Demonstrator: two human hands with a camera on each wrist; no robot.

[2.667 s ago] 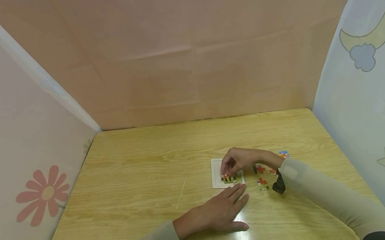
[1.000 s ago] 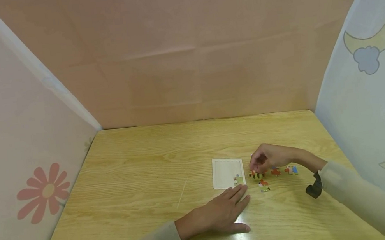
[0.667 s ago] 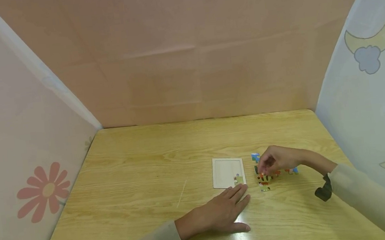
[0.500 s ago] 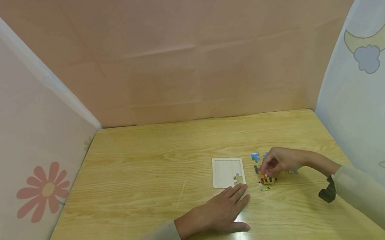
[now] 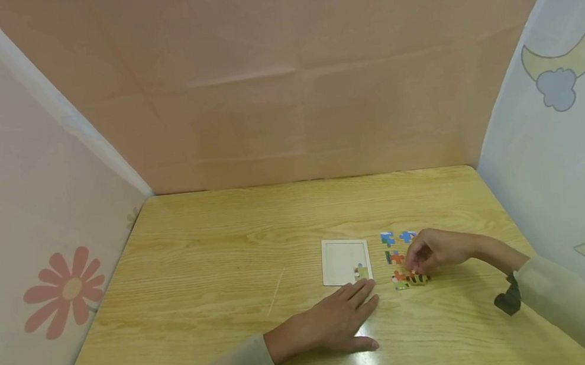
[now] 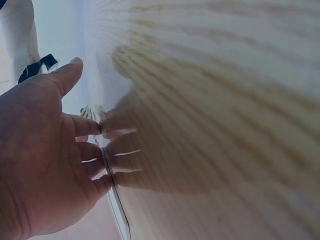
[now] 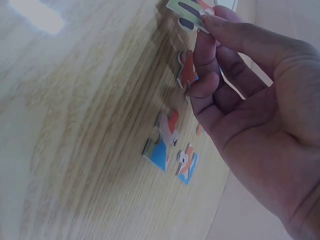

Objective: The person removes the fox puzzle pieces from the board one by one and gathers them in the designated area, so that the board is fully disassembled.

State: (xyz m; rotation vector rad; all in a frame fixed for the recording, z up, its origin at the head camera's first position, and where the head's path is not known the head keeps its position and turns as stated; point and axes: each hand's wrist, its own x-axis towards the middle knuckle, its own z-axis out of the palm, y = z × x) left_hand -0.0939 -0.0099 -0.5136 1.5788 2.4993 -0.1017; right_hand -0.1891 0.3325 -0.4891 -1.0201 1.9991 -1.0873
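My right hand (image 5: 428, 252) pinches a jigsaw piece (image 7: 186, 11), green with dark stripes, between thumb and finger. In the head view it is low over the table, just right of another loose piece (image 5: 400, 281). A pale square puzzle tray (image 5: 338, 259) lies to the left, with one greenish piece (image 5: 362, 271) in its near right corner. My left hand (image 5: 331, 324) lies with fingers straight, its fingertips at the tray's near edge; in the left wrist view the left hand (image 6: 50, 160) holds nothing.
Other loose pieces lie right of the tray: a blue one (image 5: 387, 238), a second blue one (image 5: 406, 236) and a red one (image 5: 397, 258). More pieces (image 7: 187, 162) show in the right wrist view beneath the hand. A curtain (image 5: 282, 88) hangs behind the wooden table (image 5: 213, 244).
My right hand has moved from above the tray to the right with the striped piece, passing over the loose pieces and slightly nearer. My left hand has stayed in place.
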